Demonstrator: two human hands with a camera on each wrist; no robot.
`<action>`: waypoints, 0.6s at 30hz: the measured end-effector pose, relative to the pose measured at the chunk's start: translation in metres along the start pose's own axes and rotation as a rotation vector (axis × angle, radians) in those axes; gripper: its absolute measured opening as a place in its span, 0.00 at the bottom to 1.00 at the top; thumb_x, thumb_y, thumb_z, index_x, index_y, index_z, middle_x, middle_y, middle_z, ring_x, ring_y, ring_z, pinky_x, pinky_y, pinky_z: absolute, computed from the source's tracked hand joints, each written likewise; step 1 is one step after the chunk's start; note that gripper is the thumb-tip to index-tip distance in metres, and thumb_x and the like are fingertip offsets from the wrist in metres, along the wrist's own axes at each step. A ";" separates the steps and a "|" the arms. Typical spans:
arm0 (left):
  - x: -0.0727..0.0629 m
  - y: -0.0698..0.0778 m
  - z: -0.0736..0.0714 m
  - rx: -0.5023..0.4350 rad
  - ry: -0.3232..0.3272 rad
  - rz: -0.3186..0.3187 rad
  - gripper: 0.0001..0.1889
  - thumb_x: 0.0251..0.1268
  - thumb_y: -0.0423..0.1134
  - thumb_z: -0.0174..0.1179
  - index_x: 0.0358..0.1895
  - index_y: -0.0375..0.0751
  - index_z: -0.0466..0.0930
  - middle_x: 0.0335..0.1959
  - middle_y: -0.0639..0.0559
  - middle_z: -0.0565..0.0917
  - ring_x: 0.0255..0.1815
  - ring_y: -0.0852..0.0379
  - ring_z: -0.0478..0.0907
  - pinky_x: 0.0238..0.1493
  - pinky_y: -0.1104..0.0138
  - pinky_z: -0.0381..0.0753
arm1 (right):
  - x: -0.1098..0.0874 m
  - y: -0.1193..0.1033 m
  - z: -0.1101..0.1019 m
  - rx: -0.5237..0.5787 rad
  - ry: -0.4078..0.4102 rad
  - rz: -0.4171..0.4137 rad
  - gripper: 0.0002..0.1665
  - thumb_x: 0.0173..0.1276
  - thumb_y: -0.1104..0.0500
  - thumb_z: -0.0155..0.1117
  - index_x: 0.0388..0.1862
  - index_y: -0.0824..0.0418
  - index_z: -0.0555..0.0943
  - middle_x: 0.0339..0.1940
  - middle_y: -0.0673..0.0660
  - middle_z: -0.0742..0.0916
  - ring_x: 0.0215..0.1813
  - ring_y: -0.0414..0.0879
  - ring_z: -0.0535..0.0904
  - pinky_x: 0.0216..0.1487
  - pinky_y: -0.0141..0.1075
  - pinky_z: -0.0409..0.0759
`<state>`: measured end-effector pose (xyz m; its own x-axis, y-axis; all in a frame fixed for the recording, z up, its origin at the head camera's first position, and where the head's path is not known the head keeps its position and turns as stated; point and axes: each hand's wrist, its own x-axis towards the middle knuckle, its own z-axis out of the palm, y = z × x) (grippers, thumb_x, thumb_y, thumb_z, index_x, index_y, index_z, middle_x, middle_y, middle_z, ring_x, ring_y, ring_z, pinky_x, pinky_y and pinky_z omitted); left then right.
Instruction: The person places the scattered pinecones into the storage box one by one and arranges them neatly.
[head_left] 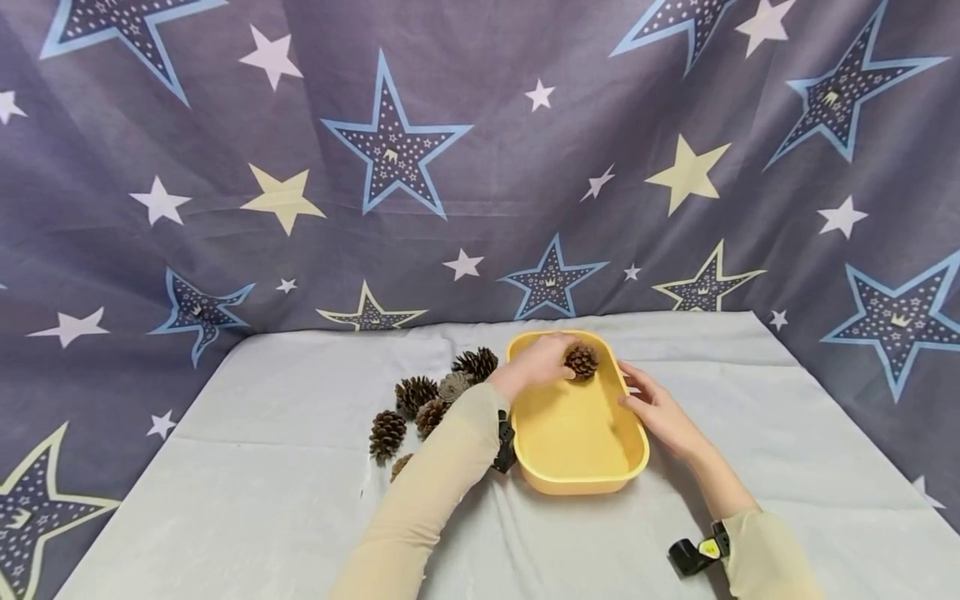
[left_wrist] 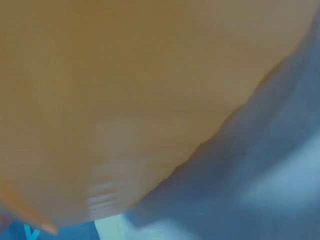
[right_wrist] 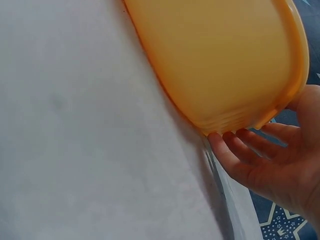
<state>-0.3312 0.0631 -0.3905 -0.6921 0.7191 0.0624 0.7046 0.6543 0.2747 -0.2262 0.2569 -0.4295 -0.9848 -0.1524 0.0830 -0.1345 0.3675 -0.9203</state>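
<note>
A yellow plastic tub (head_left: 581,454) stands on the cloth-covered table. My left hand (head_left: 538,364) reaches over its left rim and holds a brown pine cone (head_left: 582,362) inside, near the far right corner. The left fingertips are partly hidden by the hand and the cone. At the tub's right side, my right hand (head_left: 660,414) grips the wall, with the thumb at the rim and the fingertips against the outside, low down in the right wrist view. Only the tub's outer wall (left_wrist: 125,100) and cloth fill most of the left wrist view.
Several pine cones (head_left: 387,435) lie in a loose group left of the tub, some partly covered by the left forearm. A greyish cone (head_left: 453,386) is among them. Behind the table hangs a star-patterned curtain (head_left: 480,192). White cloth (head_left: 247,467) covers the table.
</note>
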 end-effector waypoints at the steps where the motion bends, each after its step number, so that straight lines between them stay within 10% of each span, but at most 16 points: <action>1: -0.002 0.000 -0.002 0.004 0.006 0.003 0.30 0.57 0.39 0.61 0.63 0.37 0.64 0.61 0.46 0.71 0.62 0.52 0.67 0.65 0.68 0.62 | 0.000 -0.001 0.000 -0.001 0.000 0.000 0.35 0.64 0.65 0.50 0.70 0.65 0.53 0.59 0.72 0.70 0.53 0.61 0.72 0.44 0.26 0.75; 18: -0.039 -0.026 -0.045 0.000 0.088 -0.071 0.21 0.59 0.39 0.60 0.57 0.41 0.73 0.54 0.48 0.76 0.53 0.53 0.74 0.54 0.64 0.73 | -0.001 -0.002 0.000 0.016 -0.013 -0.005 0.35 0.65 0.65 0.51 0.70 0.64 0.53 0.59 0.72 0.70 0.50 0.51 0.74 0.43 0.27 0.76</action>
<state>-0.3295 0.0079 -0.3569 -0.7516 0.6472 0.1270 0.6530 0.7032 0.2812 -0.2248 0.2563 -0.4276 -0.9826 -0.1661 0.0831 -0.1378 0.3520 -0.9258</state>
